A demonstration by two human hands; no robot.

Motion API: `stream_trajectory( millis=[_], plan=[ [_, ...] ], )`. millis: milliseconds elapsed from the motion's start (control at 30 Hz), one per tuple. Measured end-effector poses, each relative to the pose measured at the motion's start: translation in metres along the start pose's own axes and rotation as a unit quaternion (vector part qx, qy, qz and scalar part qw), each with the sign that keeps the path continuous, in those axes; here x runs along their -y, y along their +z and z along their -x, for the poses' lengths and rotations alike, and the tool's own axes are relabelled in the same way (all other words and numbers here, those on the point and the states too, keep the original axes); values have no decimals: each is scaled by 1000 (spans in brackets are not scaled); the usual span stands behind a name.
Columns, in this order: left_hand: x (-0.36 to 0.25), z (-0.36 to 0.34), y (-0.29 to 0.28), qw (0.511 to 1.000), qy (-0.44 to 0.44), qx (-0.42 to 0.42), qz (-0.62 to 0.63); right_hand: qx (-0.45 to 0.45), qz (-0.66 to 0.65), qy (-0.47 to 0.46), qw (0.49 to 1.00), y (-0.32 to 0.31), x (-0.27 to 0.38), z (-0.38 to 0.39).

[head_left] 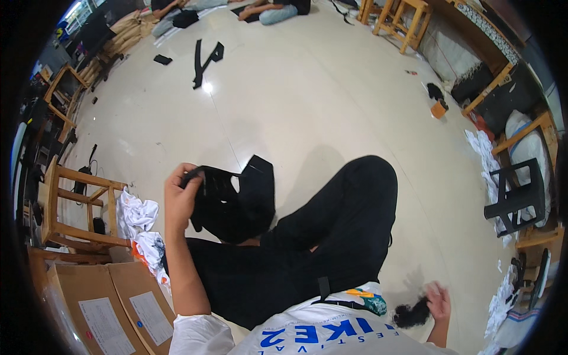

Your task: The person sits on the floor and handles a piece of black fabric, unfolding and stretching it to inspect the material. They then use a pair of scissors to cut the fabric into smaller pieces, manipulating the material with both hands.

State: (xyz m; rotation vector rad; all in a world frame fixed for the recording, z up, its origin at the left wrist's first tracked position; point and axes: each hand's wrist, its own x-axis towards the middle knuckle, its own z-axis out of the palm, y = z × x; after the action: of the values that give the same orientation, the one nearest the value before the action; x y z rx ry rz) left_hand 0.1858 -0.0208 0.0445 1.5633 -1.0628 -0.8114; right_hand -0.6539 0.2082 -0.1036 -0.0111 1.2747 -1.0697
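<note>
Left hand (181, 196) pinches black cloth (239, 214), centre-left of frame; cloth extends rightward from it, long axis unclear. Right hand (438, 302) farther off, lower right, beside black fuzz (412, 314); can't tell grip.

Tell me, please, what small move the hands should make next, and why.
Probably bring the right hand to the free side of the black cloth: only the left hand grips it, by one edge, while the right is off to the side near a dark fuzzy clump.
</note>
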Motion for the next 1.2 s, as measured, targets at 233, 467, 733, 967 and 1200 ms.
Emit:
stream_trajectory(
  millis=[233, 467, 733, 967, 1200],
  plan=[
    [-12, 8, 1, 1000, 8, -18, 8, 83, 161, 117, 976, 66, 98, 26],
    [-6, 8, -1, 998, -8, 5, -62, 123, 232, -16, 965, 140, 183, -1],
    [-2, 8, -1, 994, -41, -29, 100, -206, 699, -190, 658, 150, 232, -25],
    [-18, 10, 0, 952, -105, -39, 283, -313, 836, -349, 284, 191, 183, 7],
    [-25, 15, 9, 948, -85, -1, 306, -150, 569, -621, 518, 395, 114, -3]
  ],
)
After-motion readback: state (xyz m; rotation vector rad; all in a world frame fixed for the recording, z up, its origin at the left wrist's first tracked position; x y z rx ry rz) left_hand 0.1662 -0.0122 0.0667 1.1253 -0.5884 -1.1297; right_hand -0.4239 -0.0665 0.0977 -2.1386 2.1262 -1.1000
